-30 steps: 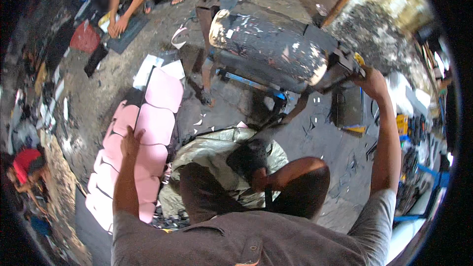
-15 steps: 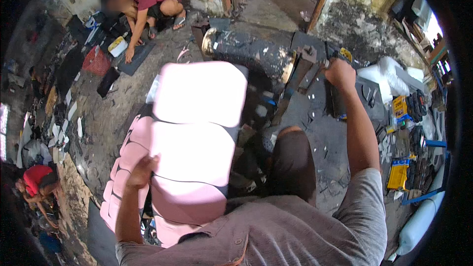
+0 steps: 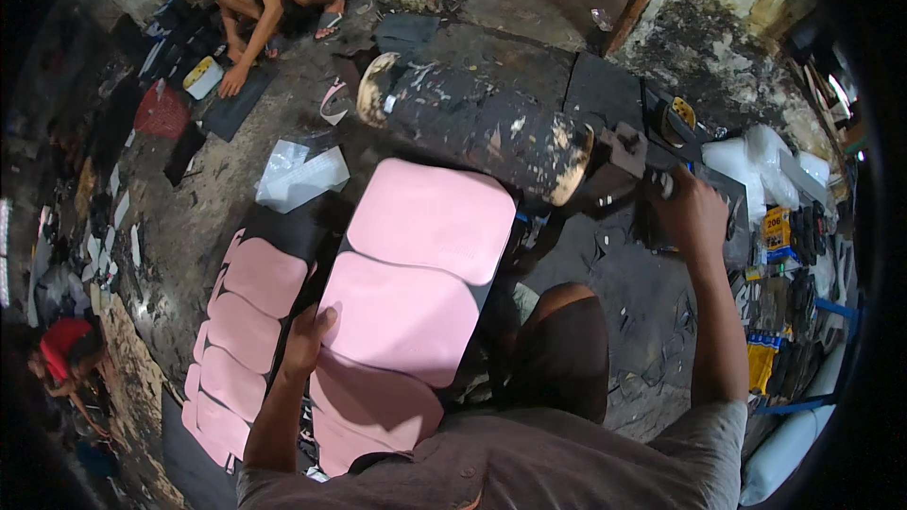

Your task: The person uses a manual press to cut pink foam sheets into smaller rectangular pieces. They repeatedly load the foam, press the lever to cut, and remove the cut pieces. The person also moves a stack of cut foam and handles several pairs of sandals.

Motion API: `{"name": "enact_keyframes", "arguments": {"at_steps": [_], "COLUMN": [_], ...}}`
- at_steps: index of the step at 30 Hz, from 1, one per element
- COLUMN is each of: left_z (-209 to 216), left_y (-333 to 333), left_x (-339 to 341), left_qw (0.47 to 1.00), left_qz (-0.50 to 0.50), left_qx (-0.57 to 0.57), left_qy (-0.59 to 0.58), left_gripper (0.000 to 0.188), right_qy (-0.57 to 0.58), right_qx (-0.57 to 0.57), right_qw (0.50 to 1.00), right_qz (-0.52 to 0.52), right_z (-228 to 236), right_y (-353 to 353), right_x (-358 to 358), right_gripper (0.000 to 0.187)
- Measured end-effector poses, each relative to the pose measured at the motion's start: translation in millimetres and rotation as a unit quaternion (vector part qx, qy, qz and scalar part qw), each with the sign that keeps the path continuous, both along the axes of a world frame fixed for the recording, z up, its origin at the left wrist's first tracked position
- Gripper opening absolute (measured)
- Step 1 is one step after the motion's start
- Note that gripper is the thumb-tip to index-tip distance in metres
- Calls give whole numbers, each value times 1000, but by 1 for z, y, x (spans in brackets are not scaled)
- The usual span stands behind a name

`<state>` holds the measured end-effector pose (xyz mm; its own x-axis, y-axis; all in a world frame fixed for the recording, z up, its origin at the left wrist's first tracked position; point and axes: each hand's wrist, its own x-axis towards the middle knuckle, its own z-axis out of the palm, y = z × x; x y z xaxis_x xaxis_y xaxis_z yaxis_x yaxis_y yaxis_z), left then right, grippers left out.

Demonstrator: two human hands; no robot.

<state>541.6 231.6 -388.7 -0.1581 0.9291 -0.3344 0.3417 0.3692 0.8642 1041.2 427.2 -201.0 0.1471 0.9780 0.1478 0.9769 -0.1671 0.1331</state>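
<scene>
You wear a grey short-sleeved shirt, its fabric faintly mottled and creased across the chest, with a small round button showing on the placket near the lower edge. The sleeves end above the elbows — both forearms are bare, as are your left hand (image 3: 304, 342) and right hand (image 3: 693, 211), with no gloves, watch or rings to be made out. Below the shirt you have on dark brownish trousers or shorts — one knee juts forward, the cloth smooth over it.

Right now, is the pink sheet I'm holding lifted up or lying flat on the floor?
Lifted: the left hand grips the pink sheet's edge, its far end raised toward the roller.
</scene>
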Motion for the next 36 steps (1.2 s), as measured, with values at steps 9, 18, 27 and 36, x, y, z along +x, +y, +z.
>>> {"name": "enact_keyframes", "arguments": {"at_steps": [9, 18, 27, 36], "left_z": [-37, -17, -22, -53], "left_y": [121, -5, -23, 72], "left_x": [28, 2, -8, 60], "left_qw": [989, 977, 959, 984], "left_qz": [-6, -136, -86, 25], "left_qx": [-4, -165, -268, -99], "left_qy": [-151, 19, -44, 143], "left_gripper": [31, 57, 40, 34], "right_qy": [-51, 99, 96, -30], "right_qx": [29, -435, -133, -10], "right_qw": [998, 881, 974, 999], "right_qz": [32, 156, 154, 3], "right_z": [-228, -427, -50, -214], "right_y": [279, -46, -62, 286], "right_x": [165, 57, 61, 145], "right_gripper": [40, 55, 33, 34]}}
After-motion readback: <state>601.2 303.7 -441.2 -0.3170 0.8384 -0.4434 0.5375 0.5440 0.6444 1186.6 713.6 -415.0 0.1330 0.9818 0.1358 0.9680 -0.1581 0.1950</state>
